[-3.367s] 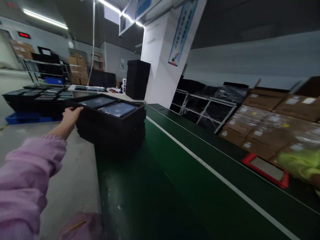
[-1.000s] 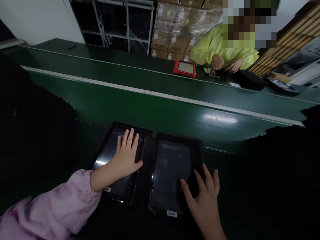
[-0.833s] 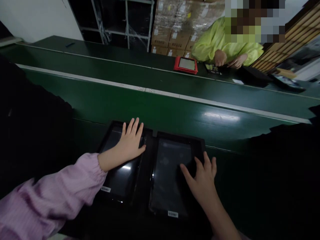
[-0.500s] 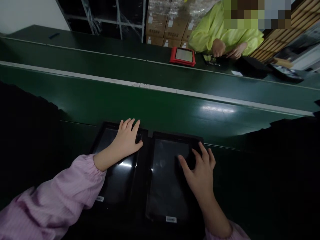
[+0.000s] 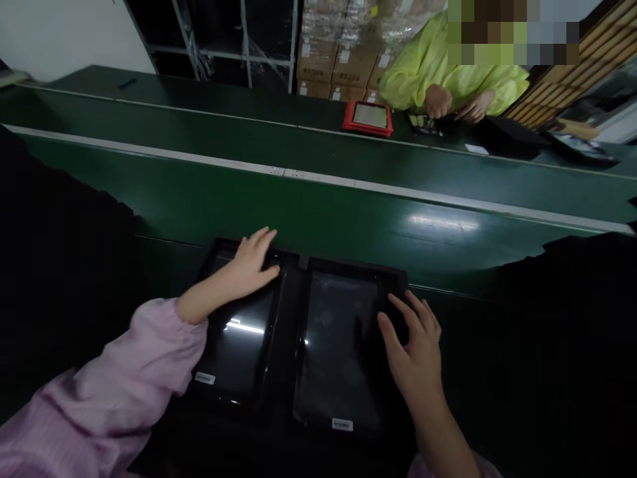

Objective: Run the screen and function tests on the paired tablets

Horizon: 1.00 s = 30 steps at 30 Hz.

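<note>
Two dark, glossy tablet-like panels lie side by side in a black tray [image 5: 286, 372]. Over the upper part of the left panel [image 5: 239, 352] is my left hand [image 5: 251, 262], its fingers spread and holding nothing. Along the right edge of the right panel [image 5: 338, 352] is my right hand [image 5: 415, 345], fingers apart and slightly bent, also holding nothing. Whether either hand touches its panel I cannot tell. Each panel bears a small white label near its lower end.
A green conveyor [image 5: 239, 192] runs across beyond the tray. Dark stacks [image 5: 54, 265] stand at left and right. Across the line, a person in a yellow smock [image 5: 408, 76] works near a red framed tablet [image 5: 368, 118]. Cartons [image 5: 318, 60] are piled behind.
My right hand has shifted right, off the right panel's screen toward its edge. My left hand has moved slightly left, uncovering more of the left panel. The view has shifted a little.
</note>
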Each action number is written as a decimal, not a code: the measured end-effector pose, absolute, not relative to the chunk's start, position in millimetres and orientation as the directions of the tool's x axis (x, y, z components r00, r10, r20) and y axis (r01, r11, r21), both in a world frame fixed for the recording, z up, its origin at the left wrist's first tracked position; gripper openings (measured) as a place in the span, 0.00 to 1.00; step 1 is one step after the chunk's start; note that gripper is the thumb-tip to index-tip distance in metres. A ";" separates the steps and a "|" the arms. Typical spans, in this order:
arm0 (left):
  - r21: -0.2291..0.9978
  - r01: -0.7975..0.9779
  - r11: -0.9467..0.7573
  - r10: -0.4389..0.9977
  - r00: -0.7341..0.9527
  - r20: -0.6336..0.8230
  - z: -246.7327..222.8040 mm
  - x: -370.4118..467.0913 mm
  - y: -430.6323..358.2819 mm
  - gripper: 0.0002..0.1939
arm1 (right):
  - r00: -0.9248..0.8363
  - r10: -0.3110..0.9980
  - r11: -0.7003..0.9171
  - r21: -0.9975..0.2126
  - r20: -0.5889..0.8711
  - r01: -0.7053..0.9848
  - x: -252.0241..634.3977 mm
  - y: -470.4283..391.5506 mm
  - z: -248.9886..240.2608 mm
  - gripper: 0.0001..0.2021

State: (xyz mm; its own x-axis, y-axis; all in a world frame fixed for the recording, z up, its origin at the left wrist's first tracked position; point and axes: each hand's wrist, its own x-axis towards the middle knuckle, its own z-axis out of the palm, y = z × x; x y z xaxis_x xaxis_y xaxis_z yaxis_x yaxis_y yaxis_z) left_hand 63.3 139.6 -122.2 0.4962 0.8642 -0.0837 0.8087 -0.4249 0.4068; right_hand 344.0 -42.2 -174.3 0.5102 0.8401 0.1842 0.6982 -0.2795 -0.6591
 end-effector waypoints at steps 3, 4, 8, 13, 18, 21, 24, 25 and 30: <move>0.588 0.782 -0.206 0.958 0.285 -0.043 -111.9 1.4 128.9 0.43 | 0.584 0.812 -0.395 -0.721 0.016 0.569 345.6 -70.8 -167.5 0.38; 0.633 0.768 -0.094 0.984 0.167 -0.057 -112.9 -17.8 119.8 0.44 | 0.621 0.781 -0.466 -0.727 -0.069 0.505 346.2 -80.1 -167.1 0.42; 0.837 0.459 0.298 0.951 -0.068 -0.302 -132.6 -56.1 71.1 0.43 | 0.718 0.639 -0.651 -0.690 -0.274 0.317 351.7 -98.2 -173.1 0.47; 0.897 0.255 0.360 0.933 -0.098 -0.347 -144.4 -42.0 46.1 0.38 | 0.703 0.703 -0.566 -0.683 -0.107 0.462 369.2 -77.4 -181.5 0.41; 0.892 0.270 0.362 0.931 -0.056 -0.361 -141.8 -28.4 57.8 0.42 | 0.706 0.704 -0.563 -0.665 -0.073 0.492 387.3 -64.1 -186.6 0.41; 0.905 0.269 0.329 0.942 -0.021 -0.336 -145.5 -23.0 63.0 0.44 | 0.726 0.685 -0.568 -0.672 -0.065 0.476 391.5 -64.5 -187.1 0.40; 0.914 0.281 0.292 0.953 -0.004 -0.303 -149.1 -19.8 65.1 0.46 | 0.655 0.746 -0.431 -0.662 0.122 0.613 387.6 -65.9 -182.1 0.33; 0.914 0.285 0.289 0.954 0.001 -0.301 -149.5 -19.2 65.4 0.46 | 0.591 0.778 -0.342 -0.647 0.213 0.682 385.0 -66.7 -179.5 0.29; 0.903 0.291 0.315 0.942 0.020 -0.335 -146.2 -18.4 65.6 0.51 | 0.097 0.888 0.153 -0.486 0.450 0.861 377.1 -72.5 -170.7 0.15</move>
